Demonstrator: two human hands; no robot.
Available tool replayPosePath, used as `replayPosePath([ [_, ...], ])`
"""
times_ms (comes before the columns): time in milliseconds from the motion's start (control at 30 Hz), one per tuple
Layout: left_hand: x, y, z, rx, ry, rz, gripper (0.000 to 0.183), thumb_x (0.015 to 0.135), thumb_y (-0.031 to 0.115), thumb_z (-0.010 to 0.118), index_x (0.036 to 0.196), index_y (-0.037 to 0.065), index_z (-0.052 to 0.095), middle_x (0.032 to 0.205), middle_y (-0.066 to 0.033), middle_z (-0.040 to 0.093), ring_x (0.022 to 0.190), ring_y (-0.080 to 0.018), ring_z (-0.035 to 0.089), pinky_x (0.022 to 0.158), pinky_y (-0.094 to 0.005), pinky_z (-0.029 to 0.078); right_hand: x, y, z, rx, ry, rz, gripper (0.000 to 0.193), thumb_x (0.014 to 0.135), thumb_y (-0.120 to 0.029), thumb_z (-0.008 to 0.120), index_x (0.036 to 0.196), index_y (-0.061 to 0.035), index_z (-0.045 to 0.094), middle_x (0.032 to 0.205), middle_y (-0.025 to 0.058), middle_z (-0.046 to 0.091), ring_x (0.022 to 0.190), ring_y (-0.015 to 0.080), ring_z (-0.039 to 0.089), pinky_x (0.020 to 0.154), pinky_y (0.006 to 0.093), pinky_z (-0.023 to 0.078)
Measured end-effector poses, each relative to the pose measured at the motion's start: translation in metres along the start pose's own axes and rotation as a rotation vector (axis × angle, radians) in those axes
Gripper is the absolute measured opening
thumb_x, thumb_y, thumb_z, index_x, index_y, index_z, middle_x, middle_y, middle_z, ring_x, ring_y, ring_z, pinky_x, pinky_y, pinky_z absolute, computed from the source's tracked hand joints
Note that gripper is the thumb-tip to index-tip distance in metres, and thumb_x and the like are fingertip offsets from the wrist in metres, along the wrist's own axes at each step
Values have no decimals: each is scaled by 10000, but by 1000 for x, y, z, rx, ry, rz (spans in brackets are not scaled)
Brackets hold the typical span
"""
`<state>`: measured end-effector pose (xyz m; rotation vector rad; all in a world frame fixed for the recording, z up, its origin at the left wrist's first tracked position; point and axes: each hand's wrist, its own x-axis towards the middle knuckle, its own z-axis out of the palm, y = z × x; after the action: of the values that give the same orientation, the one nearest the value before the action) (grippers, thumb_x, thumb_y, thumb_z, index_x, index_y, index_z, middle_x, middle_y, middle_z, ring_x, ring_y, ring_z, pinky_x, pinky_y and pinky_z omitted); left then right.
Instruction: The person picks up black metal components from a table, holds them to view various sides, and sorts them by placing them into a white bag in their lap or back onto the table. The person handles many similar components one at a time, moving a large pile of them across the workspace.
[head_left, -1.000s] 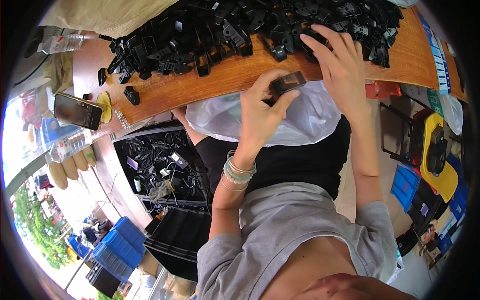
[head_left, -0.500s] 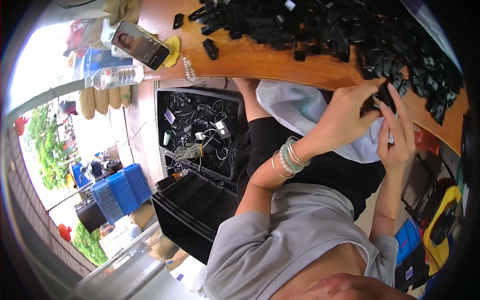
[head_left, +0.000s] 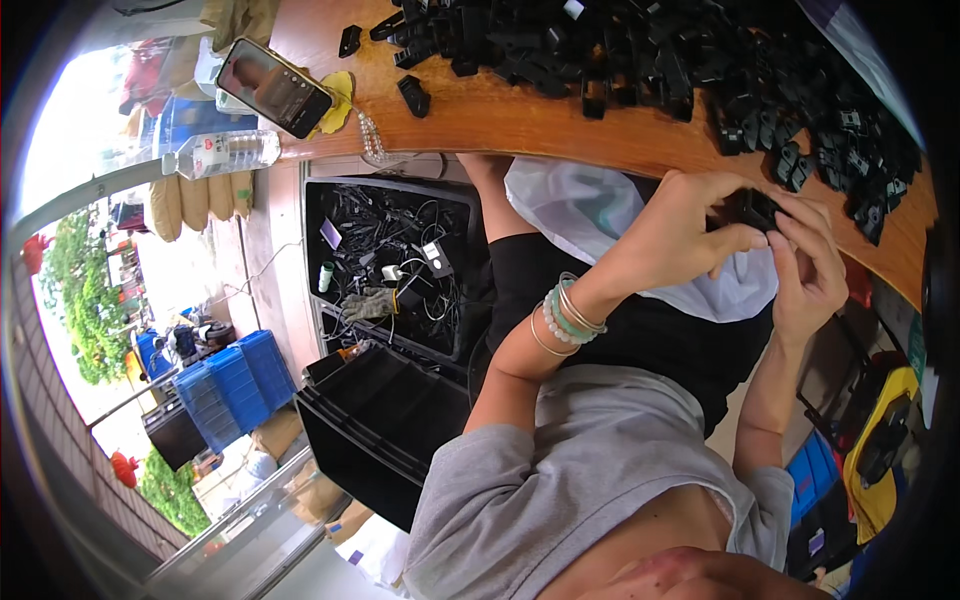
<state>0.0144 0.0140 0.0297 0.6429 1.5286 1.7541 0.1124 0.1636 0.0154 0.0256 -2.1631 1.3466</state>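
At the near edge of the wooden table, a small black plastic part (head_left: 752,208) is held between both hands. My left hand (head_left: 680,225), with bracelets on its wrist, pinches one side between thumb and fingers. On the opposite side, the bent fingers of my right hand (head_left: 815,260) press against the part. Its exact kind cannot be made out, as fingers cover much of it. Just beyond my hands spreads a heap of similar black plastic parts (head_left: 640,65). A white plastic bag (head_left: 575,195) lies across my lap under the hands.
A phone (head_left: 274,88) leans at the left of the wooden table (head_left: 450,125), near a clear bottle (head_left: 225,153) and a beaded strap (head_left: 372,140). Below stands a black crate (head_left: 470,270) of cables and parts with a glove (head_left: 370,304). An open black bin (head_left: 370,450) is beside it.
Both hands have drawn back slightly from the heap toward me, still holding the black part. The part is turned and more visible, and the right fingers have curled more.
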Motion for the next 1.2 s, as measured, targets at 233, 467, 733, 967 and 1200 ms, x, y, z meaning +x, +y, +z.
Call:
replayPosePath([
  [233,-4,-6,6,97,6,110,311,802,8,664,1102,-23,587,753,-67,644,537,-87,574,497,-209,431,-4,-8,6,97,57,152,356,748,104,614,1099,41,616,1187,166,585,1116,264,538,962,337,400],
  [467,-8,-14,16,601,202,355,349,785,-3,659,1126,27,587,939,-120,665,671,-149,636,577,-247,494,-14,3,16,263,134,288,320,753,71,654,1071,42,632,1071,129,626,959,196,593,839,300,465],
  [733,12,-38,-8,901,343,651,208,738,34,728,905,2,609,737,-96,589,581,-211,536,553,-308,442,-23,19,-7,-87,10,281,173,720,47,686,891,29,671,912,110,648,816,204,617,723,291,478],
  [967,86,-14,7,1175,525,602,251,755,220,738,791,-1,624,787,-105,598,594,-286,580,560,-355,470,4,43,-11,-449,329,131,166,807,28,631,972,13,624,863,99,599,722,203,597,647,277,461],
  [1200,98,-10,-7,1073,500,526,249,695,183,771,720,-17,624,785,-99,587,548,-226,550,553,-345,448,8,38,-12,-471,290,347,104,831,-34,641,921,9,610,852,78,585,600,153,521,539,285,403],
])
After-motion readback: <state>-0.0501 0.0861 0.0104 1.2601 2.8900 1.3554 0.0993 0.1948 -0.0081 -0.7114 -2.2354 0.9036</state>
